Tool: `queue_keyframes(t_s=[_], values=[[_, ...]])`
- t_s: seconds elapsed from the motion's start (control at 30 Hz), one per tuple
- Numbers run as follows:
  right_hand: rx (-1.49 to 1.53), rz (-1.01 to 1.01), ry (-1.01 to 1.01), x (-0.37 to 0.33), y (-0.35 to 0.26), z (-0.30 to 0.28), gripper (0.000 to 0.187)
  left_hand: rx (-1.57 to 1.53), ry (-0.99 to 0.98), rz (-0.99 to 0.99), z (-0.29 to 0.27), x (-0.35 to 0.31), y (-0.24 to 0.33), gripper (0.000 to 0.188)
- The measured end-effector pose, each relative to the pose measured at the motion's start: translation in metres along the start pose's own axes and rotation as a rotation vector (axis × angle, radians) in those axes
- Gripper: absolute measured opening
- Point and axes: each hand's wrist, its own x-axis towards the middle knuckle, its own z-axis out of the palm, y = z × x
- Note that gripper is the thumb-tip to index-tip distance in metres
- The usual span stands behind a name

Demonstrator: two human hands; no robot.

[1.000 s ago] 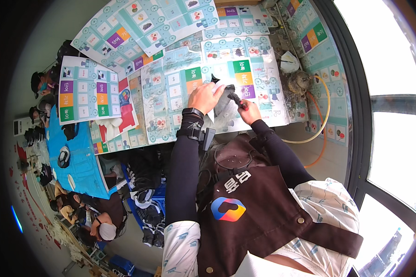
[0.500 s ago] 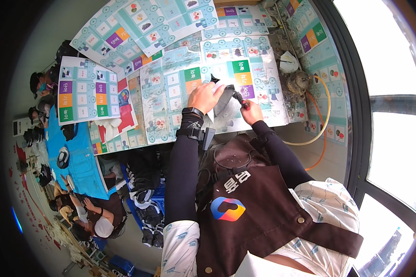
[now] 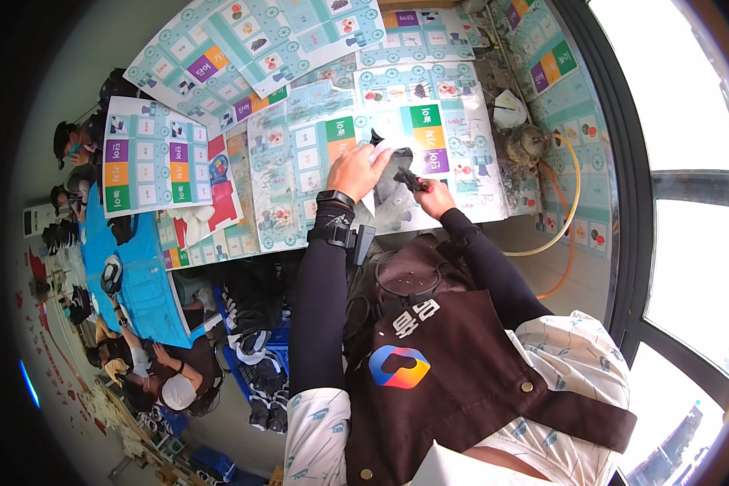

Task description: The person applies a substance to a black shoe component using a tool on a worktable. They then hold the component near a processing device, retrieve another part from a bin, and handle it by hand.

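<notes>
Over the patterned sheets of the worktable (image 3: 275, 215), my left hand (image 3: 354, 174) is closed, thumb and fingers on a thin white piece (image 3: 371, 202). A black piece (image 3: 376, 138) shows beyond its fingertips; how the two are joined is hidden. My right hand (image 3: 436, 199) grips a dark tool with a ragged black end, which looks like a brush (image 3: 411, 180). That end lies just right of the white piece, over a grey-smudged patch (image 3: 393, 194) of the sheet. Most of the tool's handle is hidden by my fingers.
Loose printed sheets (image 3: 155, 154) overlap at the table's left. A crusted, dirty container (image 3: 526, 144) with a yellow hose (image 3: 573, 202) stands at the right beside a window frame (image 3: 624, 162). People work at a blue-covered table (image 3: 138, 279); blue crates (image 3: 275, 348) hold dark shoes.
My right hand has turned slightly, and the tool's black end has swung down and left toward me. My left hand stays nearly in place.
</notes>
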Motion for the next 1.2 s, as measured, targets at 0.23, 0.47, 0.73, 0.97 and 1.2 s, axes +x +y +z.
queue_keyframes(t_s=[0.23,0.47,0.73,0.97,1.2], values=[[0.029,-0.027,-0.106,0.0,-0.005,-0.004,0.033,-0.004,-0.003,-0.007,0.002,0.001,0.0,0.054],[-0.019,-0.017,0.003,0.005,-0.004,0.002,0.033,-0.001,-0.021,-0.03,0.0,-0.001,0.001,0.054],[-0.019,-0.043,-0.091,0.007,-0.009,0.002,0.031,0.002,-0.013,-0.039,0.0,-0.001,0.002,0.054],[-0.04,-0.043,-0.116,0.008,-0.004,0.004,0.033,-0.009,-0.019,-0.049,0.0,0.0,0.002,0.054],[-0.023,-0.062,-0.074,0.015,0.002,0.009,0.034,-0.006,-0.006,-0.035,0.001,0.0,0.002,0.053]])
